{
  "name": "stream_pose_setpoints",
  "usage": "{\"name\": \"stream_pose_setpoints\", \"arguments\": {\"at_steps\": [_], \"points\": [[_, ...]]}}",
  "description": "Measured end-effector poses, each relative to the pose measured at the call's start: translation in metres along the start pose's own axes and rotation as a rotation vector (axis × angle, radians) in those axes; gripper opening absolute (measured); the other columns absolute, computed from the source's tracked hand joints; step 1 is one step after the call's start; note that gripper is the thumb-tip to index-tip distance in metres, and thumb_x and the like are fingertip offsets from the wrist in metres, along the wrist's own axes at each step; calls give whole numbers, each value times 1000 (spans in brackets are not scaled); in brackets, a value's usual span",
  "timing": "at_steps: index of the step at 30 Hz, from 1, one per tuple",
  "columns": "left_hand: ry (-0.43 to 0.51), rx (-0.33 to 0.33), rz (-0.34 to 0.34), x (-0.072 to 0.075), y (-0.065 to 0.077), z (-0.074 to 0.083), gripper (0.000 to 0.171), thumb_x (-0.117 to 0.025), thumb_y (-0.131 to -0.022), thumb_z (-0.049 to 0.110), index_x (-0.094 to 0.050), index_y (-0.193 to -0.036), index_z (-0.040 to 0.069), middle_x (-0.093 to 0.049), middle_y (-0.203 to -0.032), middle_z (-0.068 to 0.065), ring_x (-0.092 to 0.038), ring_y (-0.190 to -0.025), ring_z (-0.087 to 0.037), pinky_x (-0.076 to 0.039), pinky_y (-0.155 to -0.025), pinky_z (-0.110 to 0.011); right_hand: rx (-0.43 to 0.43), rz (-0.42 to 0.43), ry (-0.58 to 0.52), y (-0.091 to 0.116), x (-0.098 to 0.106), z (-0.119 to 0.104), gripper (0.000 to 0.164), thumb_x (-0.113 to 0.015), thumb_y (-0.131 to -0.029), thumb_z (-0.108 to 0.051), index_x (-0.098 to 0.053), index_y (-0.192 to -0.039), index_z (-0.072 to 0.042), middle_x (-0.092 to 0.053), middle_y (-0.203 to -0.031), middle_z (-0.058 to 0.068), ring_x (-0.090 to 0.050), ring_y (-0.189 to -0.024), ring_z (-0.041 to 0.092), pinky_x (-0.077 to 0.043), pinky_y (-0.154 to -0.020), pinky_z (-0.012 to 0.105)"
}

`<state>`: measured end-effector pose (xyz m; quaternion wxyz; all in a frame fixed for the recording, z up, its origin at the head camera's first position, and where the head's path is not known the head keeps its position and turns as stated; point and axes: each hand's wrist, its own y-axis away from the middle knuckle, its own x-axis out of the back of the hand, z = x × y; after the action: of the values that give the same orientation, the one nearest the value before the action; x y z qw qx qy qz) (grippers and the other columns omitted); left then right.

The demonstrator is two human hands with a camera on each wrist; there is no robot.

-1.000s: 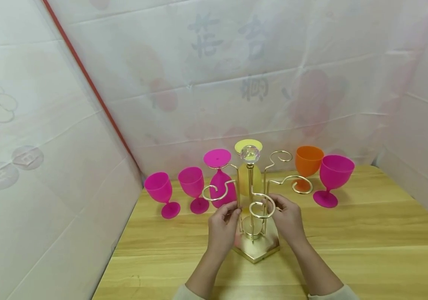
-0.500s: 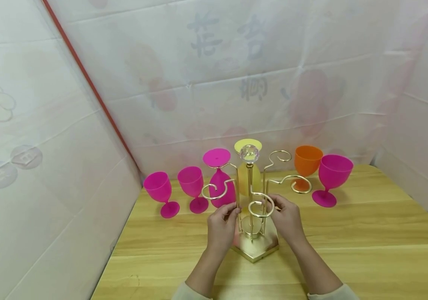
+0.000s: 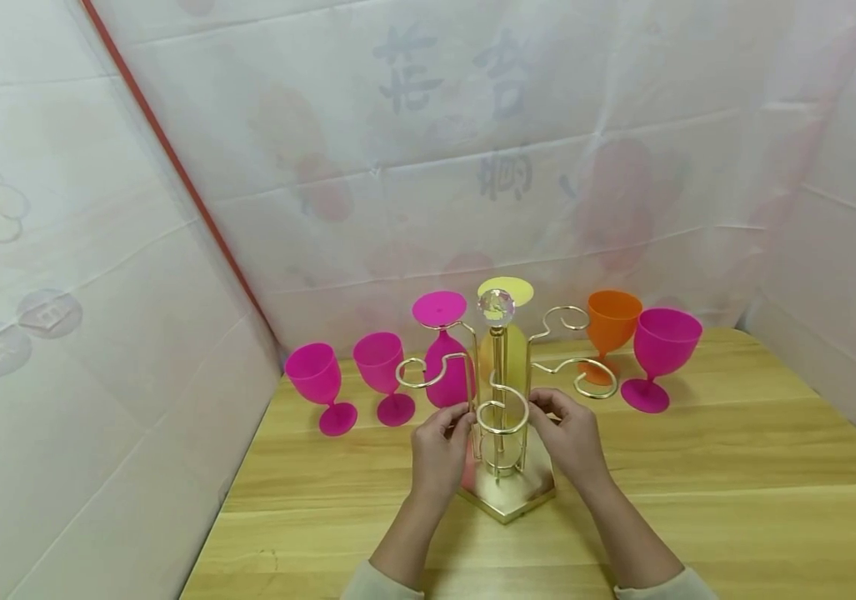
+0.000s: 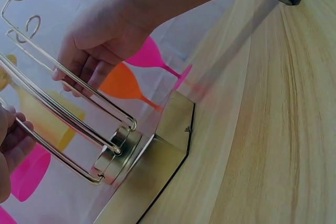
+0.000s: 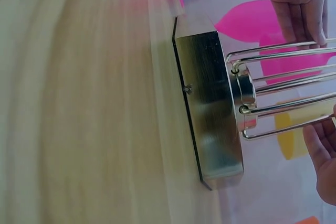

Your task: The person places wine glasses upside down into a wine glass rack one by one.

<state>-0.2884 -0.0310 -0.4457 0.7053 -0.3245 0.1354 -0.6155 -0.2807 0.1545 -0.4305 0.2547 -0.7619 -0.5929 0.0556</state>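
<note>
Between the two hands stands a gold wire goblet rack (image 3: 506,496) with a polygonal base, curled hooks and a crystal ball (image 3: 497,307) on its centre post. My left hand (image 3: 437,454) pinches an upright wire on its left side. On the other side, my right hand (image 3: 572,437) grips a wire with thumb and fingers, as the left wrist view shows at the right hand (image 4: 102,40). A pink goblet (image 3: 438,310) hangs upside down by its foot in a rear left hook. Behind the post a yellow goblet (image 3: 512,289) hangs inverted too, partly hidden.
Two pink goblets, an outer one (image 3: 313,375) and an inner one (image 3: 380,364), stand upright on the left of the wooden table (image 3: 735,500). An orange goblet (image 3: 613,321) and another pink goblet (image 3: 665,343) stand at the right. A white printed sheet (image 3: 428,217) rises behind.
The rack's upper part has turned a little: its front ring has shifted left, while the hanging pink and yellow goblets have shifted right. Both hands keep their hold; the base has hardly moved.
</note>
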Motion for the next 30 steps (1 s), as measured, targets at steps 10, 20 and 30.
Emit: {"name": "stream_pose_setpoints", "arguments": {"at_steps": [10,20,30], "points": [[-1,19,2,2,1,-3,15,-70,-89,8,-74,-100,-2,-75,-92,-13,-73,-78,-23,-59,-68,-20,26,-22,-8,0,0,1,9,-69,-90,-6,-71,-96,2,-71,-88,14,-64,-83,8,-56,-69,16],[-23,-9,6,-2,1,-5,15,-72,-88,7,-73,-98,-4,-75,-91,-14,-72,-76,-21,-59,-67,-20,145,-97,203,-13,21,29,12,-73,-89,-15,-76,-99,-9,-75,-87,-1,-68,-79,6,-57,-69,18],[-11,-16,5,-2,3,-7,14,-71,-88,6,-74,-97,-3,-75,-89,-13,-73,-75,-21,-59,-66,-20,412,-41,449,-59,88,24,14,-79,-80,-6,-76,-93,-10,-73,-80,2,-61,-68,1,-47,-61,7]]}}
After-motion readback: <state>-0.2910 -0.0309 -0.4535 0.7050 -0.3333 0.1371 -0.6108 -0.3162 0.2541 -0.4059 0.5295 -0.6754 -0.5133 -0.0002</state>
